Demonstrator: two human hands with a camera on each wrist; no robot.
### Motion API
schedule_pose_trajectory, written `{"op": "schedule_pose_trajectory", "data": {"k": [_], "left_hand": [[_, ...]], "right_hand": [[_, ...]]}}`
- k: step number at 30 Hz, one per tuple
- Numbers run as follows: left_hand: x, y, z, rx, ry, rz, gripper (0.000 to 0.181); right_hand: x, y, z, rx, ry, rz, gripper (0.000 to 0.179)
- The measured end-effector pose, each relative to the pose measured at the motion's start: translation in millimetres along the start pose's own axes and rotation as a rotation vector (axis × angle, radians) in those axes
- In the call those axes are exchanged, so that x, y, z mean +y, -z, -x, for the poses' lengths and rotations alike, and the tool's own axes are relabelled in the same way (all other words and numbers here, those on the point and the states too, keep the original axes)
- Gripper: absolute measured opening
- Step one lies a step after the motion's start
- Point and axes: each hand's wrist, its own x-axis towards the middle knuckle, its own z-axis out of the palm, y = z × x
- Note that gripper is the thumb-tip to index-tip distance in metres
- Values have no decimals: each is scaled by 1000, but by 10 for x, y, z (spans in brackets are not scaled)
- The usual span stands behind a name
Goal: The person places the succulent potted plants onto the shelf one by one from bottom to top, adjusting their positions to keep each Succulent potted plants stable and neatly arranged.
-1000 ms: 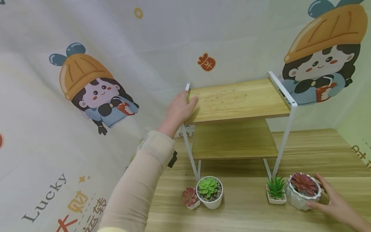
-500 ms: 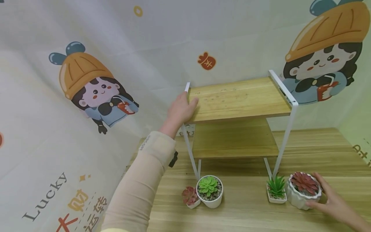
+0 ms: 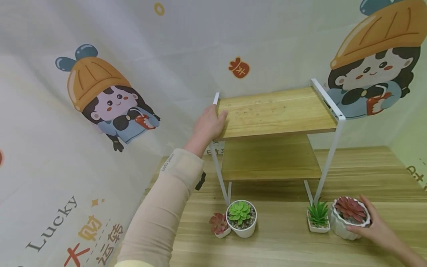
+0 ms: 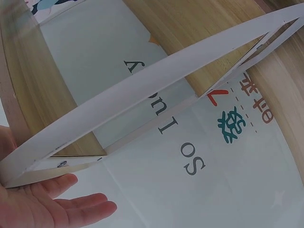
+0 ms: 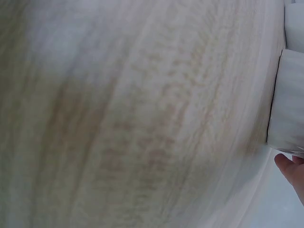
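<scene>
Right hand (image 3: 378,227) has shifted its thumb up, clasping the pot (image 3: 340,225); left hand (image 3: 210,123) holds the rack (image 3: 280,112); keep pot level.

the shelf (image 3: 277,113) is yellow-brown with wood grain, its frame (image 3: 329,155) white. the table (image 3: 277,248) is streaked tan and brown. the pots (image 3: 340,225) are white, with a dark red plant (image 3: 350,210), a deep green plant (image 3: 318,213), a bright green plant (image 3: 240,211) and a pinkish-red plant (image 3: 218,223). the cloth (image 3: 190,26) is greyish white, printed with cartoon figures (image 3: 117,100) in orange and blue.

The right wrist view blurs the tabletop (image 5: 128,123) and crops the white pot (image 5: 287,104).
</scene>
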Motion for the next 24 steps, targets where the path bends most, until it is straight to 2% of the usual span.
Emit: {"op": "schedule_pose_trajectory", "data": {"k": [4, 8, 11, 17, 24], "left_hand": [[14, 1, 0, 3, 0, -8, 63], [22, 4, 4, 9, 1, -14, 62], [21, 4, 11, 7, -1, -18, 62], [16, 0, 16, 7, -1, -23, 62], [14, 5, 19, 3, 7, -23, 63]], "right_hand": [[19, 1, -19, -4, -22, -10, 93], [26, -18, -28, 40, 37, 24, 91], [37, -36, -26, 77, 84, 6, 88], [65, -73, -13, 124, 79, -21, 94], [92, -109, -32, 150, 142, -84, 96]]}}
